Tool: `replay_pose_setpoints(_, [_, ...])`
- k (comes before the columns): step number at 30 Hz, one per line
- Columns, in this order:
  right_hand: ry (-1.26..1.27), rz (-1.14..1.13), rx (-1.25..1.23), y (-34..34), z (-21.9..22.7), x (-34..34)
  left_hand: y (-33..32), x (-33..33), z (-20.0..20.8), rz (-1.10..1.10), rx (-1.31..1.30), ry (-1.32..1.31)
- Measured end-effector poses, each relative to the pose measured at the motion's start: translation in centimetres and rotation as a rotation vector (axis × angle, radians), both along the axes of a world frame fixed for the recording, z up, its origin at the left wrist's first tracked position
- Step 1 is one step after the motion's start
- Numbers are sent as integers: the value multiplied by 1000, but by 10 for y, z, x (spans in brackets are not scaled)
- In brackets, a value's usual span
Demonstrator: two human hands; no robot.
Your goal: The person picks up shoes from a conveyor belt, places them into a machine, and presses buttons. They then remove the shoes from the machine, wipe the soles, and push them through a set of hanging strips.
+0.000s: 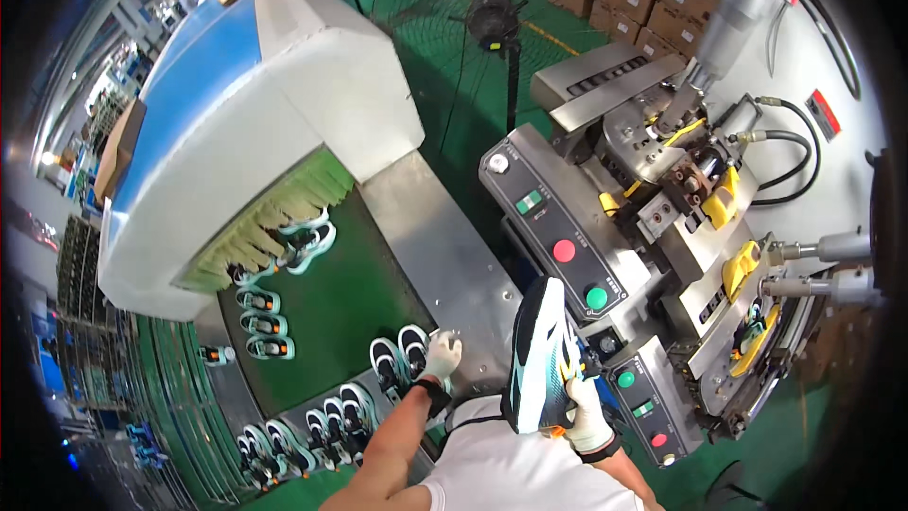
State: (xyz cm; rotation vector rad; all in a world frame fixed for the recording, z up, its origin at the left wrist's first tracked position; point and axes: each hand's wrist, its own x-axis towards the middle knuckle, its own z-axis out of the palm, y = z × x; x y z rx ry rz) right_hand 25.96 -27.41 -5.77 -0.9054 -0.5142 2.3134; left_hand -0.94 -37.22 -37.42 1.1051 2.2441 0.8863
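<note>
- At the left of the frame, three shoes (263, 324) sit in a file on the green belt (350, 312), below a fringed tunnel opening; I'd leave that file undisturbed, as it lies well apart from both hands.
- Along the lower left, a row of shoes (333, 421) stands packed side by side, so a sleeve or elbow swung low might knock one over.
- Near the lower middle, a pair of shoes (413, 348) stands just beside the white-gloved left hand (443, 357). Its fingers look loosely curled; from here I can't tell whether they touch or hold anything. A light touch there would suit, without nudging the pair.
- Right of that, the held shoe (532, 360) is up off the surfaces, toe toward the top of the frame, pale sole turned left.
- The right hand (588, 416), gloved too, has its fingers clamped on the shoe near its heel end. With the toe unsupported, a firm grip and a steady wrist seem wise, without crushing the collar.
- Right of centre, the control box (530, 224) with its red button (565, 250) lies close to the toe; I'd guard against brushing it.
- Farther right, the machine's yellow pads (740, 270) call for clear fingers.
</note>
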Motion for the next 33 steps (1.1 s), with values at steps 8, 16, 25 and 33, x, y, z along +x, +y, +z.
replay_pose_setpoints(8, [51,14,-37,8,19,4,1,6,-7,-226,-68,71])
replay_pose_setpoints(16, [124,-41,3,6,-15,12,18,2,-1,-398,-78,-57])
replay_pose_setpoints(25, [130,-97,1,3,-13,13,5,-25,-57,-325,-114,-287])
replay_pose_setpoints(33, [151,-124,80,11,-10,19,18,-15,-47,-168,8,-829])
